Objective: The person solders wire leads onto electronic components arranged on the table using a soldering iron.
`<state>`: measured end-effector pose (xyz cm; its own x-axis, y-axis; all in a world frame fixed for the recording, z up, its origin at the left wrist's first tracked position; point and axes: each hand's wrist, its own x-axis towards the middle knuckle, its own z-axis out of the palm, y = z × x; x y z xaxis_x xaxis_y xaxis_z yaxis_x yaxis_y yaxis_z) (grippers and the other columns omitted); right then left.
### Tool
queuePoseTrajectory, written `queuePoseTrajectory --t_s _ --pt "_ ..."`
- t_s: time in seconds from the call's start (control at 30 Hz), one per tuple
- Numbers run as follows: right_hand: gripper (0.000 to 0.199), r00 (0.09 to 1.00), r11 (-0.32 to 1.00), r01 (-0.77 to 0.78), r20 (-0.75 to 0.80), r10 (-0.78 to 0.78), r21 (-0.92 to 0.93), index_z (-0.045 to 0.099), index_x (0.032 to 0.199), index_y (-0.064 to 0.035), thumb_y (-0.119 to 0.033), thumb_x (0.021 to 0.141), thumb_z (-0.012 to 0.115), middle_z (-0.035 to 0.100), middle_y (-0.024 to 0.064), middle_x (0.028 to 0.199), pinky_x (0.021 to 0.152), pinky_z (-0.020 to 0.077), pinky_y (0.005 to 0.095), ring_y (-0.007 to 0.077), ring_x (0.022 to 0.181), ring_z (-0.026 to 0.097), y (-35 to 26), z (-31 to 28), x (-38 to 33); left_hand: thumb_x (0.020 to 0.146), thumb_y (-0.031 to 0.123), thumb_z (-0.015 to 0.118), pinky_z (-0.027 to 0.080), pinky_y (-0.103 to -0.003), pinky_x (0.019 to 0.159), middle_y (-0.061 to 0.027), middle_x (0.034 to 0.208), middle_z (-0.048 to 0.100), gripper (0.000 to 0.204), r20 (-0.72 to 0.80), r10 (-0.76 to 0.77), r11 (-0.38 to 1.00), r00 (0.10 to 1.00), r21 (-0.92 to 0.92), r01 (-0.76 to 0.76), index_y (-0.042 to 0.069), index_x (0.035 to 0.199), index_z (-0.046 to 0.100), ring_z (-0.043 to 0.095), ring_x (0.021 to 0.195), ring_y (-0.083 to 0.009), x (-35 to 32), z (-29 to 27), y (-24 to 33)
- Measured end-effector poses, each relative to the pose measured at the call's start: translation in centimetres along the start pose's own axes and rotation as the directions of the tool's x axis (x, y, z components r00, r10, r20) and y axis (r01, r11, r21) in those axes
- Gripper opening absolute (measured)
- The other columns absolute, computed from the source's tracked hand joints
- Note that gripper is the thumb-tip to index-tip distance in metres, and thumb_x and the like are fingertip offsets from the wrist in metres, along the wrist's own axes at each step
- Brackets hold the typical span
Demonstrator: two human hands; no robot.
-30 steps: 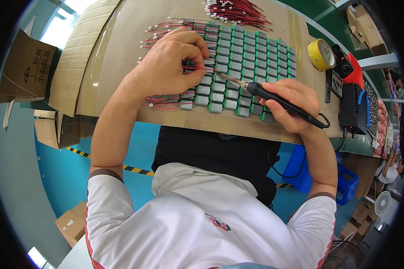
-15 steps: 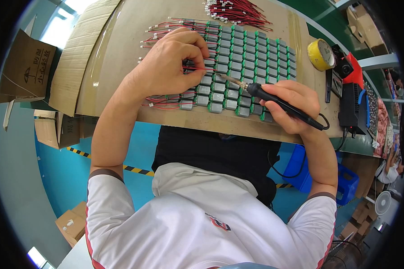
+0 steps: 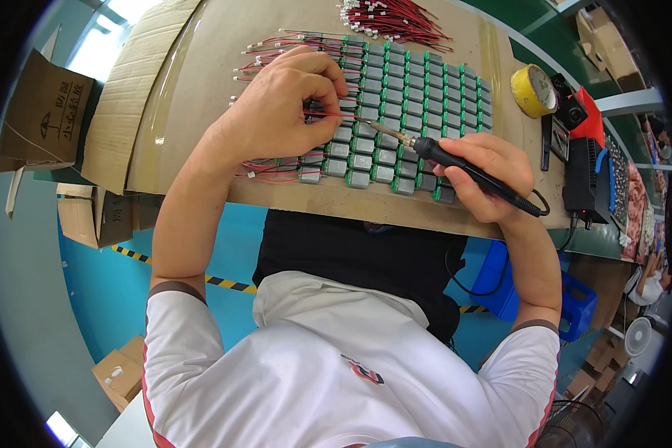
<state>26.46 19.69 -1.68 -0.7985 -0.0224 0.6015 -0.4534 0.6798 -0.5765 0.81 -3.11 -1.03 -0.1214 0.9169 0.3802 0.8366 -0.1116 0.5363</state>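
My right hand [image 3: 498, 170] is closed round the black handle of a soldering iron [image 3: 444, 155], its tip pointing left. My left hand [image 3: 287, 108] pinches a thin red wire [image 3: 350, 116], whose end meets the iron's tip over one of the grey cells. These small grey battery cells [image 3: 411, 107] with green edges lie in close rows on the cardboard-covered table. Along the left rows, several cells have red and black wires [image 3: 272, 173] with white plugs reaching out to the left. My left hand covers part of those rows.
A bundle of red wires with white plugs [image 3: 396, 21] lies at the far edge. Yellow tape [image 3: 534, 91] stands at the right, near a black soldering station [image 3: 584, 179] with blue-handled pliers beside it. Cardboard boxes [image 3: 45, 112] are at the left.
The soldering iron's tip has shifted very slightly to the right along with my right hand. My left hand stays in place with the wire.
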Motion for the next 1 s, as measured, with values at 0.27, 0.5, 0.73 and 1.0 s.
queuePoseTrajectory --t_s 0.27,0.5,0.73,1.0 --pt "0.032 0.996 0.996 -0.07 -0.054 0.073 0.056 0.076 0.123 0.0087 0.003 0.092 0.077 0.08 0.0162 0.091 0.07 0.0605 0.0305 0.0228 0.078 0.078 0.0 -0.1 0.2 0.077 0.003 0.08 0.056 -0.039 0.095 -0.0077 0.11 0.073 0.008 -0.005 -0.009 1.0 1.0 -0.02 0.009 0.001 0.08 0.073 0.067 0.108 -0.0264 -0.1 -0.1 0.2" --pt "0.027 0.961 0.962 -0.261 -0.067 0.267 0.082 0.076 0.13 -0.0008 -0.002 0.103 0.074 0.081 0.0088 0.101 0.067 0.0567 0.0274 0.0142 0.073 0.07 -1.6 0.7 2.4 0.077 0.002 0.079 0.057 -0.039 0.096 -0.0079 0.11 0.073 0.006 -0.011 -0.004 1.0 1.0 -0.028 0.004 0.001 0.08 0.073 0.067 0.108 -0.0268 -0.1 0.1 0.1" --pt "0.029 0.993 0.989 -0.1 0.051 0.106 -0.109 0.074 0.124 -0.0057 -0.003 0.096 0.08 0.078 0.0138 0.104 0.075 0.0607 0.0358 0.028 0.087 0.077 -0.9 3.5 5.8 0.075 0.002 0.079 0.056 -0.038 0.095 -0.0078 0.109 0.073 0.007 -0.01 0.012 1.0 1.0 -0.013 -0.012 0.001 0.079 0.073 0.067 0.108 -0.027 -0.1 0.0 0.0" --pt "0.035 0.997 0.995 0.008 0.077 0.0 -0.102 0.072 0.124 -0.0075 0.0 0.09 0.078 0.075 0.013 0.097 0.076 0.0608 0.0408 0.0324 0.086 0.075 0.6 6.5 6.8 0.073 0.003 0.079 0.055 -0.039 0.093 -0.0082 0.106 0.071 0.009 -0.035 0.029 0.999 0.999 -0.029 -0.03 0.001 0.079 0.072 0.065 0.105 -0.0281 0.0 0.2 -0.1"
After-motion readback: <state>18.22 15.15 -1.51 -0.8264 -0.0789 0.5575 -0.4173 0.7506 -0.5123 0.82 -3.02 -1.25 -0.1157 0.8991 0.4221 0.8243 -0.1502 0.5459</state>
